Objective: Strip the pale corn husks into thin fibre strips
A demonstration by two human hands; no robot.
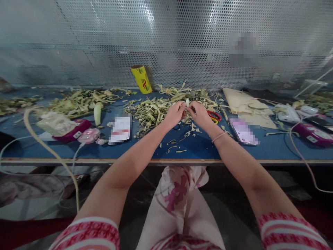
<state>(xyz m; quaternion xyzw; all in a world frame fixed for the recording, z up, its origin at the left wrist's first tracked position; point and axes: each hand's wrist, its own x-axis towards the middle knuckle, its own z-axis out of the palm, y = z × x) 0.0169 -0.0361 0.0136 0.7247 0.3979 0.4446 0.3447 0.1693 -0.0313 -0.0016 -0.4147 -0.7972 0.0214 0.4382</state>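
Note:
My left hand [176, 113] and my right hand [199, 114] meet above the blue table, fingers closed in a pinch. Between them they grip a small pale piece of plant [187, 102]; its exact kind is too small to make out. Beneath and around both hands spreads a pile of dry greenish plant scraps [148, 113]. Just beyond my right wrist lies a pair of scissors [214, 116] with red and yellow handles, partly hidden. Small peelings [191, 130] are scattered on the table in front of my hands.
A phone [120, 129] lies left, another phone [243, 131] right. Behind the scraps, a yellow tube [141, 79] leans near the perforated metal panel [166, 41]. Purple boxes [71, 131] with cables stand at both sides. Brown paper [246, 100] lies right; a hose [56, 152] crosses the left edge.

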